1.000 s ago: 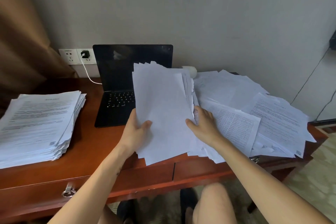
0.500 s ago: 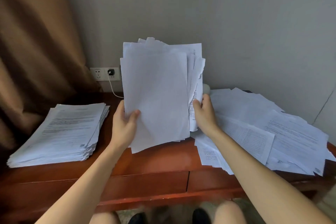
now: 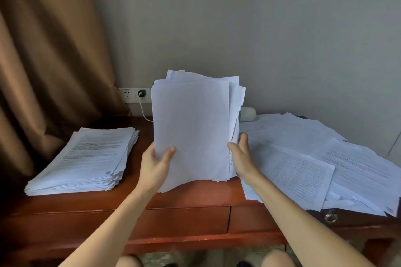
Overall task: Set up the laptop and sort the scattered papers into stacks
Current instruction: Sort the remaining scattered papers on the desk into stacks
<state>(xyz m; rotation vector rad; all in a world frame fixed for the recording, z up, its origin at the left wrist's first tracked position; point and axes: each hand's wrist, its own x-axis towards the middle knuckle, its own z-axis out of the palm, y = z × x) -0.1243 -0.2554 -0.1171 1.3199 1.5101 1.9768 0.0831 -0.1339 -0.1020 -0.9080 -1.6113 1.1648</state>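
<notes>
I hold a thick bundle of white papers point(image 3: 191, 130) upright over the middle of the wooden desk point(image 3: 195, 197), blank backs toward me. My left hand point(image 3: 156, 165) grips its lower left edge, thumb on the front sheet. My right hand point(image 3: 240, 158) grips the right edge. The bundle's bottom edge stands on or just above the desk top. A neat stack of printed papers point(image 3: 86, 160) lies on the desk's left. Scattered printed sheets point(image 3: 314, 158) cover the right side. The laptop is hidden behind the bundle.
A brown curtain point(image 3: 47, 67) hangs at the left. A wall socket point(image 3: 134, 95) with a plugged charger and white cable sits behind the desk. A small white object point(image 3: 247, 114) lies by the wall. Desk drawers with a metal pull point(image 3: 331, 217) face me.
I lifted the bundle from lying over the laptop to upright, then lowered its bottom edge toward the desk. It looks squarer at the left edge. My view tilted up.
</notes>
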